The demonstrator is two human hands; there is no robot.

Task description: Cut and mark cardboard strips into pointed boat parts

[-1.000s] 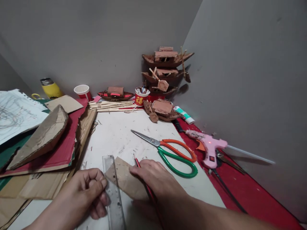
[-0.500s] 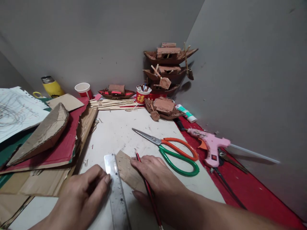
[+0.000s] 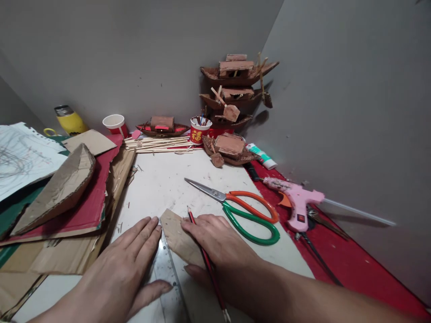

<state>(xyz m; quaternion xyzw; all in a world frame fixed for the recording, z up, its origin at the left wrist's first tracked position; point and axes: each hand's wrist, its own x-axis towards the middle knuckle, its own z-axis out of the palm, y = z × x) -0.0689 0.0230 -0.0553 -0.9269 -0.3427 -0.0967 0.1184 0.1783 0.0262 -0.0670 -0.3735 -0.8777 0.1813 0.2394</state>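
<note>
Brown cardboard piece (image 3: 177, 235), one, beside one ruler (image 3: 171, 278), partly under right hand (image 3: 222, 244); palm down, one pencil (image 3: 210, 273) held at fingers. Left hand (image 3: 121, 260) spread flat on ruler, thumb apart, gripping nothing.

Left hand (image 3: 117, 267), between seven and eight o'clock in view: bare, broad across the back, rounded knuckles, long fingers (image 3: 139, 235) tapering to blunt ends. Thumb (image 3: 153, 291) thick at base; thumbnail short, cut close.

Left forearm (image 3: 65, 307), eight o'clock: bare, widening from the wrist.

Right hand (image 3: 225, 246), six o'clock: bare, smooth-backed, nearest fingertip rounded. Lower thumb tip (image 3: 192, 270) in shadow, nail detail hard to read.

Right forearm (image 3: 296, 287), between four and five o'clock: bare, smooth, evenly rounded, running out at frame's lower edge. Fine skin texture softened by blur.
</note>
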